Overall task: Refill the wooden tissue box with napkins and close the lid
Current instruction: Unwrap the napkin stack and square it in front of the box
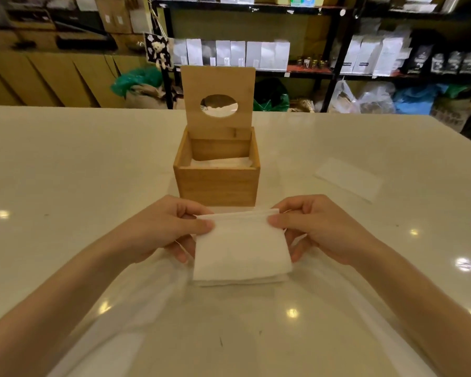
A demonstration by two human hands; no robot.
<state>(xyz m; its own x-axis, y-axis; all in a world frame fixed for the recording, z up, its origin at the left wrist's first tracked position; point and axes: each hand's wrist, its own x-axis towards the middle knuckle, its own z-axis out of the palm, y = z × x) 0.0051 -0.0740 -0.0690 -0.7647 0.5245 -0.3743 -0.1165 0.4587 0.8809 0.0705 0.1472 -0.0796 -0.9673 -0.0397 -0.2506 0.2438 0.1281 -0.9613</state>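
Your left hand (158,229) and right hand (318,227) meet just below the middle of the frame, each closed on one top corner of a small stack of white napkins (241,248). On each side the thumb presses the near face of the stack and the fingers curl behind it, so both grips are pinched tight on the napkins. The stack hangs between your hands, its lower edge close to the white table (65,159); whether it touches the surface cannot be told.

The wooden tissue box (216,183) stands on the table at the centre of the frame, just beyond your hands. Its lid (218,85) is swung up and stands upright at the back edge, with the oval opening facing you. Some white napkins lie low inside the box (220,162), well below the rim.

A flat white sheet (348,179) lies on the table at the right of the frame, well apart from the box. Shelves of pale packets (259,54) fill the upper background.
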